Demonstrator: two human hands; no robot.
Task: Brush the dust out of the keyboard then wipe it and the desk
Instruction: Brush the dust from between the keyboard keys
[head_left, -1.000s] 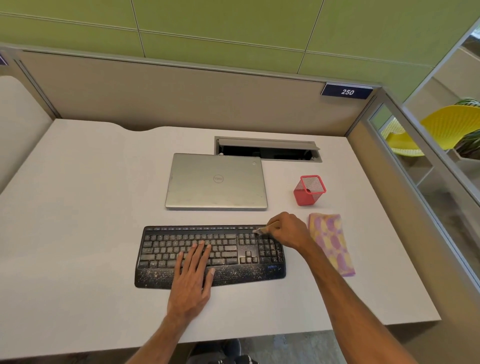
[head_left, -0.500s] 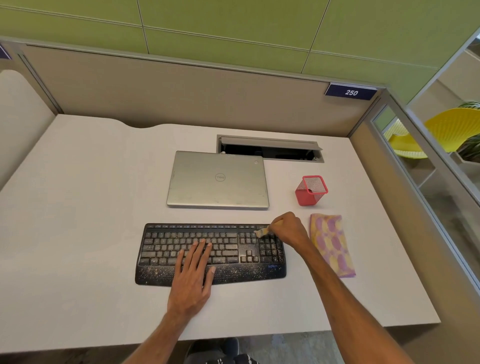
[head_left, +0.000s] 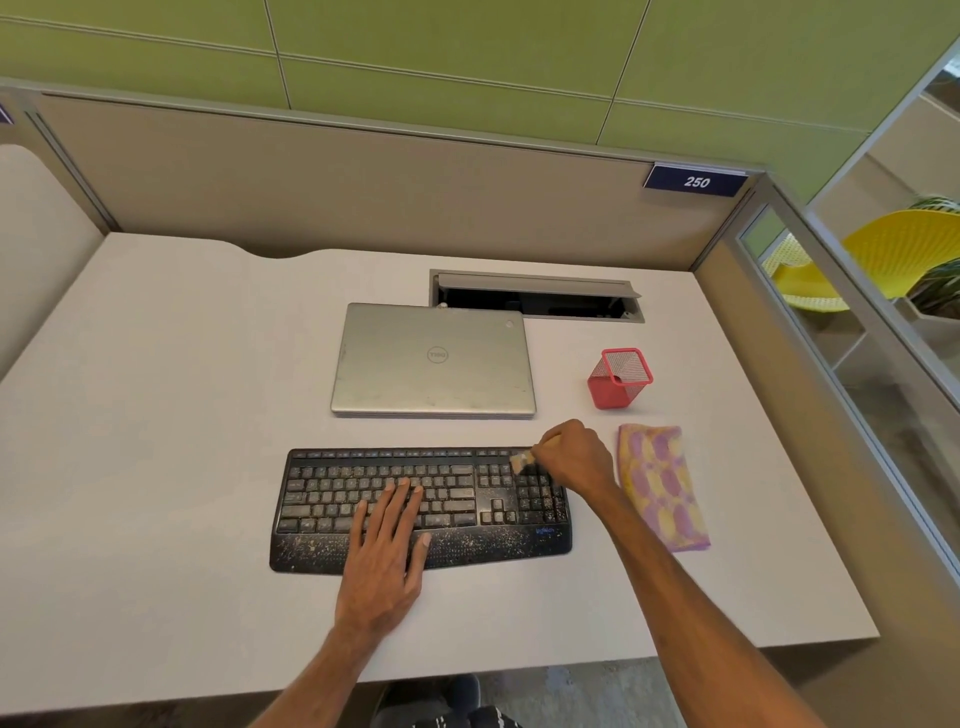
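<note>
A black keyboard (head_left: 332, 499) speckled with pale dust lies near the front of the white desk (head_left: 156, 415). My left hand (head_left: 387, 545) rests flat on its keys and palm rest, fingers straight. My right hand (head_left: 574, 457) grips a small brush (head_left: 522, 460) whose pale bristles touch the upper right keys, by the number pad. The handle is mostly hidden in my fist. A folded yellow and purple cloth (head_left: 662, 486) lies on the desk just right of the keyboard.
A closed silver laptop (head_left: 434, 361) sits behind the keyboard. A red mesh pen cup (head_left: 618, 379) stands to its right, behind the cloth. An open cable hatch (head_left: 535, 296) is set in the desk's rear. Partition walls enclose the back and right.
The brush and my right hand have stayed at the keyboard's upper right corner with only slight motion. My left hand has not moved.
</note>
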